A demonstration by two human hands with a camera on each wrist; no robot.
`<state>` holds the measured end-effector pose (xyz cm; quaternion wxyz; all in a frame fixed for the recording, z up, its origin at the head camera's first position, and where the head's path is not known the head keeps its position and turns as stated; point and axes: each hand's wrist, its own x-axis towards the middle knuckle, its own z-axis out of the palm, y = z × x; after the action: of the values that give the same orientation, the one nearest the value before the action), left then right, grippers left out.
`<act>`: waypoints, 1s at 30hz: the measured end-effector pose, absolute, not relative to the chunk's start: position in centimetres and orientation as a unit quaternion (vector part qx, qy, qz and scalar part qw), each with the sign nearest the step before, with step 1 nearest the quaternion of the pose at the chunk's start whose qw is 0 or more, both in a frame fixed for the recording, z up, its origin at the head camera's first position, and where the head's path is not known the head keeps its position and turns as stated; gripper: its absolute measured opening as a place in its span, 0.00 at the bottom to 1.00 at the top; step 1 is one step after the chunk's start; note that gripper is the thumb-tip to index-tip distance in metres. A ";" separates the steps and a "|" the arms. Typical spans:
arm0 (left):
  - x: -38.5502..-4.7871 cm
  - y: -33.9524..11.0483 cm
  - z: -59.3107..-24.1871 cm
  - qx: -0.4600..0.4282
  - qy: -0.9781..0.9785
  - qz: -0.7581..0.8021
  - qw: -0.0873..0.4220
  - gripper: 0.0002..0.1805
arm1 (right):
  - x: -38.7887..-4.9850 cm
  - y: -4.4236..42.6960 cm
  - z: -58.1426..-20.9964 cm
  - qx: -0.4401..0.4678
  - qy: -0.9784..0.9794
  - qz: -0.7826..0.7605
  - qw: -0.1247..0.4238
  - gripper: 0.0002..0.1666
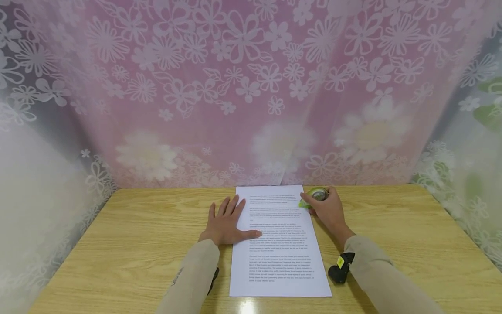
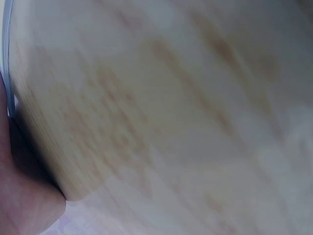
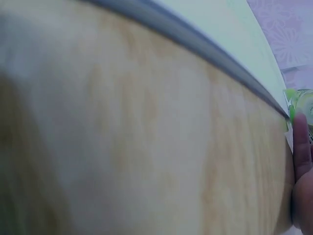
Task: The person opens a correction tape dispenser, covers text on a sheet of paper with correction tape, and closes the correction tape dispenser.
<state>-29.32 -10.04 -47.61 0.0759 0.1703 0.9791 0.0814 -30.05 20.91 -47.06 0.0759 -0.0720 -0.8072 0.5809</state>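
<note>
A printed white paper (image 1: 280, 250), whose edge looks thick like a stack in the right wrist view, lies lengthwise on the table. My left hand (image 1: 227, 224) rests with spread fingers across its left edge, the thumb over the text. In my right hand (image 1: 331, 213) I hold a green correction tape dispenser (image 1: 317, 194) with a see-through case. Its tip points left, at the upper right edge of the page by the printed lines. The right wrist view shows the dispenser (image 3: 293, 101) only partly, at the far right. The left wrist view catches just a bit of the left hand (image 2: 32, 203).
The wooden table (image 1: 149, 244) extends on both sides of the paper. Behind it hangs a pink flowered curtain (image 1: 219, 144), with pale flowered sheets at both sides. A black wrist camera (image 1: 339, 271) sits near the page's lower right.
</note>
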 end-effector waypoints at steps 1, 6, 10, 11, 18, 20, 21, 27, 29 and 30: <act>-29.2 -10.0 -47.5 0.170 0.979 0.082 0.077 0.65 | -30.0 20.9 -47.1 -0.072 -0.811 0.575 0.079 0.47; -29.1 -10.0 -47.2 0.169 0.979 0.076 0.083 0.65 | -29.9 20.6 -47.2 -0.073 -0.843 0.527 0.084 0.47; -29.0 -9.9 -47.1 0.171 0.979 0.076 0.085 0.65 | -29.8 20.5 -47.2 -0.070 -0.848 0.518 0.086 0.47; -29.0 -9.9 -47.0 0.172 0.978 0.078 0.084 0.65 | -29.8 20.4 -47.3 -0.071 -0.849 0.516 0.090 0.47; -28.6 -9.9 -46.1 0.175 0.978 0.079 0.084 0.64 | -29.8 20.3 -47.4 -0.070 -0.864 0.488 0.102 0.50; -28.4 -9.9 -45.9 0.177 0.978 0.079 0.084 0.63 | -29.8 20.2 -47.5 -0.071 -0.865 0.485 0.103 0.50; -28.3 -9.9 -45.7 0.177 0.978 0.078 0.083 0.63 | -29.8 20.2 -47.5 -0.070 -0.866 0.485 0.104 0.50; -28.3 -9.8 -45.4 0.175 0.978 0.072 0.085 0.62 | -29.8 20.2 -47.6 -0.062 -0.871 0.473 0.112 0.49; -28.3 -9.8 -45.4 0.176 0.978 0.072 0.085 0.62 | -29.8 20.2 -47.7 -0.061 -0.874 0.468 0.115 0.49; -28.2 -9.8 -45.4 0.176 0.978 0.071 0.085 0.62 | -29.7 20.2 -47.6 -0.060 -0.874 0.467 0.116 0.49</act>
<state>-28.25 -9.82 -45.41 0.0855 0.1758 0.9781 0.0710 -29.75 20.16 -47.65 0.1162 -0.0600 -0.8744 0.4672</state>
